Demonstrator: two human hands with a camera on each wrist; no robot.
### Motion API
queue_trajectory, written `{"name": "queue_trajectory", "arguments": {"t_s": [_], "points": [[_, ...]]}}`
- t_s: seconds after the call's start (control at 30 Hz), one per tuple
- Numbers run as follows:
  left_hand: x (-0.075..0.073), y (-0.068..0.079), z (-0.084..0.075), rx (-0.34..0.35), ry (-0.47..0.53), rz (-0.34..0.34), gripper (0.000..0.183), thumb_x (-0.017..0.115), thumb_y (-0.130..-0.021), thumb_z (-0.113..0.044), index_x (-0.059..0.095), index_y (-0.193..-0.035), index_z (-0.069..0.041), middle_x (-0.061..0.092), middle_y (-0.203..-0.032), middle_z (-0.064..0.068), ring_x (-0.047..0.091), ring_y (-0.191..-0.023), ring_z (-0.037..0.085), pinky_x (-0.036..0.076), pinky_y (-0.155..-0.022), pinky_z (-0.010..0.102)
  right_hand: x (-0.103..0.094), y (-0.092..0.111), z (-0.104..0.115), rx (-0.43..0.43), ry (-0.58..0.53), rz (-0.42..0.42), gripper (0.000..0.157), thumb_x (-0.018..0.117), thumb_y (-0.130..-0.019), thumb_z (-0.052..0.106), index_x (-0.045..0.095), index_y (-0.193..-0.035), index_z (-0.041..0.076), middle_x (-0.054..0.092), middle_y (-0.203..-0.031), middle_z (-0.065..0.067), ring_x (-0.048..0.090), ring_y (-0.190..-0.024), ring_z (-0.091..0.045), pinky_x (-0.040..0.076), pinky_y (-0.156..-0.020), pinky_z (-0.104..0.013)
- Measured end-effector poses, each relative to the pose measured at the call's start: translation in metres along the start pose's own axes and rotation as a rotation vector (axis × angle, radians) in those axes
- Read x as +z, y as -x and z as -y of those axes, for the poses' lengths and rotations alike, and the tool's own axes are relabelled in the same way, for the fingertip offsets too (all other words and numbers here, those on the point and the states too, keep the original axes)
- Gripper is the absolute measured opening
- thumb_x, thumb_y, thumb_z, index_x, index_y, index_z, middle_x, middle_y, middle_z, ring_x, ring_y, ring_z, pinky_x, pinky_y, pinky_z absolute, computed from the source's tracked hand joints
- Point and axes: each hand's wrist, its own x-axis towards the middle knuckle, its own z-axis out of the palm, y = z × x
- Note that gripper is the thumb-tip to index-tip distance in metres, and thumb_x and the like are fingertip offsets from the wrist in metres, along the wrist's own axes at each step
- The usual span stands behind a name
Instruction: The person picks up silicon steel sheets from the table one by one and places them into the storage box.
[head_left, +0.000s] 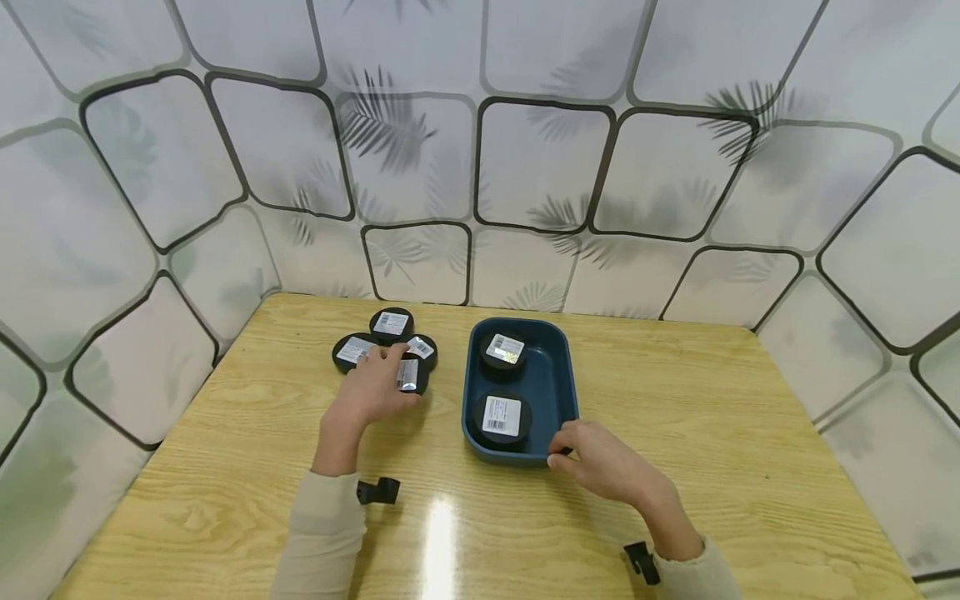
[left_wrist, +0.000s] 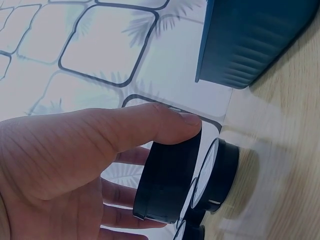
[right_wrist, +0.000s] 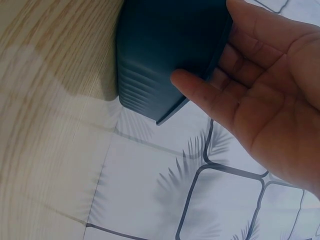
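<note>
My left hand (head_left: 373, 387) grips a round black tub (left_wrist: 167, 175) with a white label, thumb on one side and fingers on the other. Around it on the table lie more black tubs of the same kind, one at the back (head_left: 392, 325), one to the left (head_left: 352, 352) and one to the right (head_left: 423, 350). At the near right corner of a dark blue tray (head_left: 557, 375), my right hand (head_left: 600, 458) holds the rim, fingers along its wall (right_wrist: 160, 75). Inside the tray, two black tubs sit label up, a far one (head_left: 502, 350) and a near one (head_left: 501, 417).
The light wooden table (head_left: 675, 392) extends to both sides of the tray. Behind it hangs a pale patterned backdrop (head_left: 540, 167) that also closes off the left and right. Black straps (head_left: 378, 491) show at both wrists.
</note>
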Motion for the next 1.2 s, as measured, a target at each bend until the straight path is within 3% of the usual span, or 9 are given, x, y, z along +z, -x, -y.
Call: {"name": "queue_trajectory", "arguments": {"t_s": [1.2], "points": [[0.0032,-0.0021,-0.008,0.061,-0.018,-0.017,0.086,0.079,-0.08,-0.034,0.037,-0.15,-0.005,0.047,-0.128,0.032,0.053,-0.109,0.044,0.048,-0.087,0.057,-0.0011,-0.0003,0.0,-0.001,-0.008,0.009,0.009,0.067,-0.094,0.014,0.075,-0.096,0.011,0.064,-0.09,0.006,0.058,-0.083,-0.01,0.05,-0.071,-0.029]]}}
